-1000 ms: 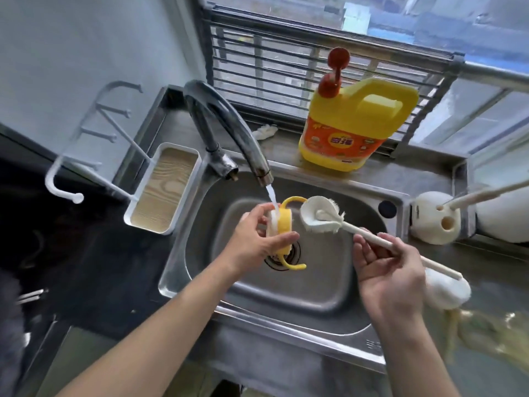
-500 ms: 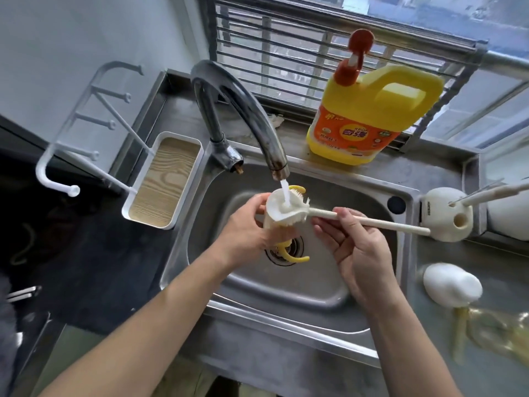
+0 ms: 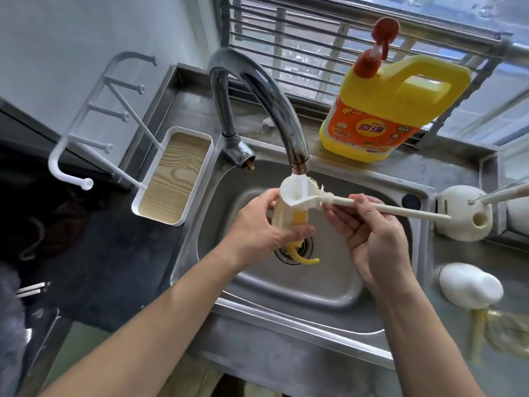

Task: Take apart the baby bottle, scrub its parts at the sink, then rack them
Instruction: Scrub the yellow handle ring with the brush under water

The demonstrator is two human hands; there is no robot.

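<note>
Rack [image 3: 94,110], far L: white plastic, thin pegs, wood-grain tray at base; no bottle parts on it yet. Tap [image 3: 257,90]: curved metal, spout directly over the work. L hand [image 3: 252,227]: fingers curled round yellow bottle part [image 3: 299,217], held over sink [image 3: 329,287] drain, just under spout. Part: smooth plastic w/ curved handle loops; pale section looks ribbed. Brush [image 3: 294,190]: round white head, stiff bristles, resting on part's top end. R hand [image 3: 378,242]: pinches the thin brush stick near the head. Recommend: turn part in L hand, work bristles into ribs and rim, grip firm, as wet plastic prob. slips. Soap jug [image 3: 392,110], R rear: yellow, red pump. White rounded piece [image 3: 469,287] lies on counter, far R.
</note>
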